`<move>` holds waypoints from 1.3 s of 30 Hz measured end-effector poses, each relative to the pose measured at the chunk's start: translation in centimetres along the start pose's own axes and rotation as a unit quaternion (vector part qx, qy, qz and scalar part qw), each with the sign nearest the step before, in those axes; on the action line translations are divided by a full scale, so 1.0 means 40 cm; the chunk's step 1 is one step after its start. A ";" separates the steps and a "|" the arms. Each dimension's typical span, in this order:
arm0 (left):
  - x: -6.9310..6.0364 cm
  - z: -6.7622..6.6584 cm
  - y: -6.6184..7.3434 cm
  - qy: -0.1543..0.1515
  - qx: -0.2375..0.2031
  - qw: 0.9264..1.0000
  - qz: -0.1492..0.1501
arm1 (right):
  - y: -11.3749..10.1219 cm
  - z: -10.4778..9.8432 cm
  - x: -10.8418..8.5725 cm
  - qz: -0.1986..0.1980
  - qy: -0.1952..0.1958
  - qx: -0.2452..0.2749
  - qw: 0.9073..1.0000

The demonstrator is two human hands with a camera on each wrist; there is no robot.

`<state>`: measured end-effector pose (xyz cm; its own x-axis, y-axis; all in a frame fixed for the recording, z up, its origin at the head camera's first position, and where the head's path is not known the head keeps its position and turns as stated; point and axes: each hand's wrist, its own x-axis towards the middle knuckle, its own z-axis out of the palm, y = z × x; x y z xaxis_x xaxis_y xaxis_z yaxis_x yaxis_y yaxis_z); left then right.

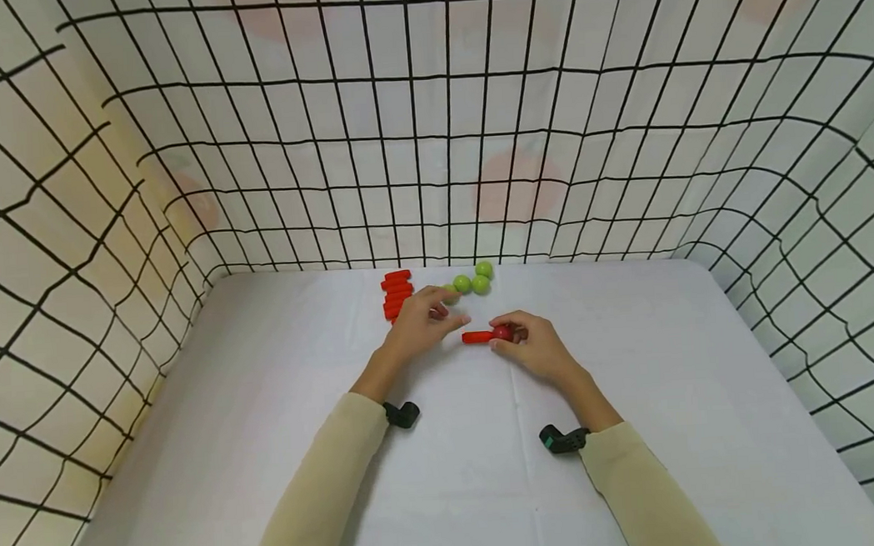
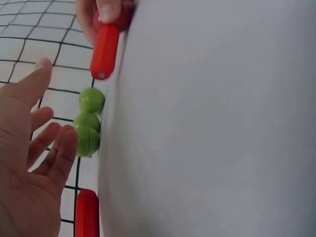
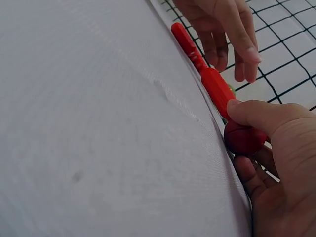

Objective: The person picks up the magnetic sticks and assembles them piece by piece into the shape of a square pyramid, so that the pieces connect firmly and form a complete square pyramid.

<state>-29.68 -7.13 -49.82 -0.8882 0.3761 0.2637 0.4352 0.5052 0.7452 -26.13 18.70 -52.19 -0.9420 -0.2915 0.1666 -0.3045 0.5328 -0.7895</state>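
In the head view my right hand [image 1: 545, 348] holds a dark red ball [image 1: 502, 332] just above or on the white table. A red ridged handle [image 1: 476, 337] meets the ball and points left; the right wrist view shows the thumb where handle and ball [image 3: 244, 138] come together. My left hand [image 1: 419, 322] is held to the left of the handle's free end, fingers spread and loosely bent, gripping nothing. Beyond its fingertips are several green balls [image 1: 480, 284]. A row of red handles [image 1: 397, 285] lies just past that hand, which partly hides them.
White cloth covers the table [image 1: 465, 488]. Black wire mesh [image 1: 414, 137] stands along the back and both sides, with pale sheeting behind it. A small black camera is strapped to each wrist.
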 end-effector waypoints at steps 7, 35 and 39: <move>0.038 -0.014 -0.013 0.031 0.021 0.998 -0.048 | 0.005 -0.002 0.000 0.011 0.003 0.003 1.000; 0.060 -0.006 -0.026 0.058 0.050 0.996 -0.039 | 0.003 0.009 -0.006 0.017 0.015 0.006 1.000; 0.031 -0.019 -0.014 0.052 0.037 0.998 -0.012 | 0.002 0.009 -0.006 0.028 0.017 0.006 0.999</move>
<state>-31.13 -7.53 -49.45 -0.9072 0.2826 0.3116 0.4201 0.5699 0.7062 -25.87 18.53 -52.49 -0.9618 -0.2343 0.1416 -0.2496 0.5379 -0.8052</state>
